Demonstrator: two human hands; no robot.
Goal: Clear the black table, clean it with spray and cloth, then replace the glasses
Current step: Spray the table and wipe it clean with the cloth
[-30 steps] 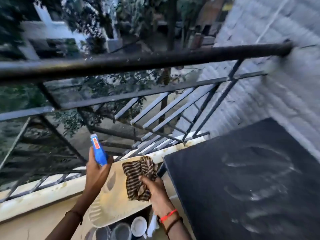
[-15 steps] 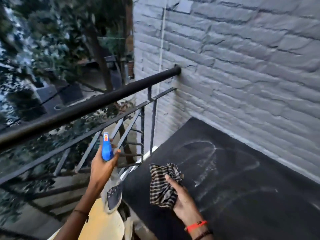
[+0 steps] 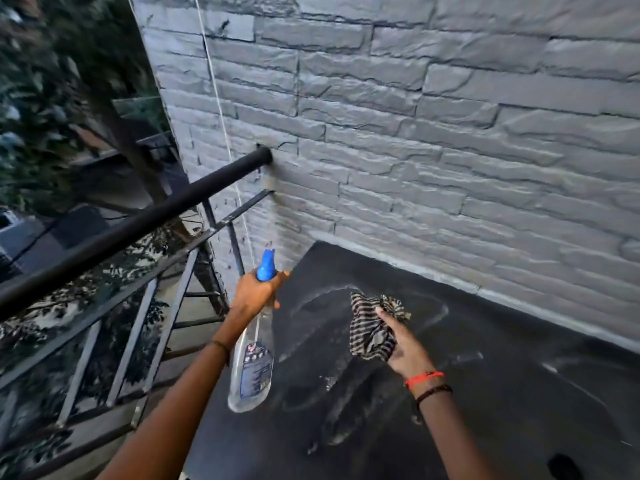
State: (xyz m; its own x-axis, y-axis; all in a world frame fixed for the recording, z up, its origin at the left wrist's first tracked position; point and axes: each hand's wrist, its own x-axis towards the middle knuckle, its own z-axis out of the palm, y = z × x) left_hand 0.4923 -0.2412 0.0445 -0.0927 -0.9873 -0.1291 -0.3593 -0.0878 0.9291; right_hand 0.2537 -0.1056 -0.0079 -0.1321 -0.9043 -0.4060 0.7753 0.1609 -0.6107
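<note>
The black table (image 3: pixel 502 393) fills the lower right, pushed against a grey brick wall, its top marked with pale wipe streaks and wet spots. My left hand (image 3: pixel 254 292) grips the neck of a clear spray bottle (image 3: pixel 252 368) with a blue nozzle, held over the table's left edge. My right hand (image 3: pixel 403 344) grips a bunched brown-and-cream striped cloth (image 3: pixel 369 327) just above the table top near its back left part. No glasses are in view.
A black metal railing (image 3: pixel 131 230) runs along the left side and meets the grey brick wall (image 3: pixel 415 133) behind the table. A thin white cord (image 3: pixel 221 123) hangs down the wall. Trees and buildings lie beyond the railing.
The view swung right from the railing and a pale tray toward the table and wall. Both hands moved over the table, the cloth now above its streaked top, the bottle beside it.
</note>
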